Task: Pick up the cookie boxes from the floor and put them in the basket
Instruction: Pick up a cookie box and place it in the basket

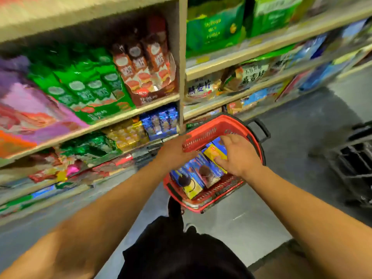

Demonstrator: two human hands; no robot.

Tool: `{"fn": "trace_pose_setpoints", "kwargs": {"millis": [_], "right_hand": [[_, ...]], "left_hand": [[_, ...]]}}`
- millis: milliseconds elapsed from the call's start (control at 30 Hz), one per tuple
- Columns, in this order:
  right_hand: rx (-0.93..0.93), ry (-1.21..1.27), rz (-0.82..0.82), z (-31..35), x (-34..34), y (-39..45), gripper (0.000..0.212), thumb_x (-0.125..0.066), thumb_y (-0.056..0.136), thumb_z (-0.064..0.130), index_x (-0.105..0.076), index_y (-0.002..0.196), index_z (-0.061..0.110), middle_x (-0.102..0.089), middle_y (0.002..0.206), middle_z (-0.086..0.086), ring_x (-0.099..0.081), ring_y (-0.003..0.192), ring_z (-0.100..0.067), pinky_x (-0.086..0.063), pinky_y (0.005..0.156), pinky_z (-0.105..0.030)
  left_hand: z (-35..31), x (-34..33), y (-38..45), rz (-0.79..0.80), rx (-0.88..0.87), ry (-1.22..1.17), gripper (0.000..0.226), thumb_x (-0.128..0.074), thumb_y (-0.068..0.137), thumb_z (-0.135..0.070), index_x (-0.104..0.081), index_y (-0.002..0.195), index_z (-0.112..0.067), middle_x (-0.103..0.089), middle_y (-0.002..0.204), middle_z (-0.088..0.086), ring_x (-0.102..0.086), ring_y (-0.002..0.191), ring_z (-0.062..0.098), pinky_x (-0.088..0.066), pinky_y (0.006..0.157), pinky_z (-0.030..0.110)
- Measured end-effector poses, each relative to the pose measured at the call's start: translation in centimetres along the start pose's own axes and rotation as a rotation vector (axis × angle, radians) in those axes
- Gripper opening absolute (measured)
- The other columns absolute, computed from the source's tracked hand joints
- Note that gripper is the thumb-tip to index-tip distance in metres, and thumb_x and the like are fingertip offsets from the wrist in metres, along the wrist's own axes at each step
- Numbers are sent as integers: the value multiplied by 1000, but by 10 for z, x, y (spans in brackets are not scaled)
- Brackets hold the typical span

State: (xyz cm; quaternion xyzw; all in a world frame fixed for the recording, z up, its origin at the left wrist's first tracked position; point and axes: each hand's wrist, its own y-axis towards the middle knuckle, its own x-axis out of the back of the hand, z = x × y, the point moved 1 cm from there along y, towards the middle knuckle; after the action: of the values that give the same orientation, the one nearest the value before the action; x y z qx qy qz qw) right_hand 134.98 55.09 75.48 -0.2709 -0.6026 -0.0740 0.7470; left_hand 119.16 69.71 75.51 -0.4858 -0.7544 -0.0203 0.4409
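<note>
A red plastic basket point(203, 135) stands on the grey floor beside the shelves. Several cookie boxes lie inside it: two blue ones point(205, 172) with a dark cookie printed on them, and a yellow box point(214, 153) further in. My right hand point(237, 156) is inside the basket with its fingers spread over the yellow box and touching it. My left hand point(173, 152) rests against the basket's left rim; its fingers are blurred and partly hidden by the rim.
Shelves point(141, 109) packed with snack packets run along the left and back. A black handle point(261, 129) sticks out behind the basket. A dark cart point(356, 164) stands at the right. My dark-clothed legs and shoe point(175, 208) are below the basket.
</note>
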Motion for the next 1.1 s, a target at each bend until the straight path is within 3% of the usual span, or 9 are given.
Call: {"fn": "trace_pose_setpoints", "kwargs": {"millis": [133,233,333,433,733,900,1100], "right_hand": [[116,-66,-46,26,10,-3,77,-59,79,57,-48,137,7,-56,130,-17,-49,122,-35,-37,107,-42],[237,-59,-102,56,11,-8,73,-64,78,53,-49,135,9,-57,126,-15,-50,120,-35,-39,105,-42],[346,-72,-126,93,15,-14,75,-61,80,56,-45,139,12,-52,136,-12,-44,128,-32,-32,110,-40],[449,-72,-145,132,14,-25,78,-60,81,56,-40,143,14,-45,145,-10,-38,135,-30,-29,113,-39],[806,-183,-68,264,-24,-84,79,-57,79,59,-42,142,14,-48,140,-8,-39,132,-29,-32,112,-39],[941,-308,38,354,-58,-120,88,-43,75,68,-38,144,14,-43,146,-11,-36,135,-32,-32,112,-43],[1036,-390,56,461,-93,-159,84,-47,77,67,-36,144,17,-41,147,-8,-35,135,-31,-32,112,-43]], "left_hand": [[7,21,-41,-144,83,-13,65,-69,84,-43,-46,141,-22,-53,140,5,-50,127,23,-37,98,27],[17,39,-83,-263,157,-13,67,-67,86,-41,-40,145,-23,-45,148,3,-44,133,20,-32,103,23],[26,55,-131,-355,224,-21,64,-64,88,-39,-40,145,-26,-46,147,2,-50,127,22,-36,99,23],[42,61,-180,-439,287,-46,66,-64,87,-42,-38,146,-27,-47,146,2,-47,131,23,-39,105,31],[128,30,-337,-629,564,-192,69,-65,87,-42,-38,146,-20,-45,147,4,-46,130,22,-35,104,30],[194,3,-420,-709,776,-289,68,-64,85,-48,-37,146,-30,-44,147,-1,-43,132,20,-35,107,31],[274,-2,-507,-764,843,-305,70,-65,85,-46,-38,145,-24,-43,148,4,-43,133,22,-32,108,32]]}}
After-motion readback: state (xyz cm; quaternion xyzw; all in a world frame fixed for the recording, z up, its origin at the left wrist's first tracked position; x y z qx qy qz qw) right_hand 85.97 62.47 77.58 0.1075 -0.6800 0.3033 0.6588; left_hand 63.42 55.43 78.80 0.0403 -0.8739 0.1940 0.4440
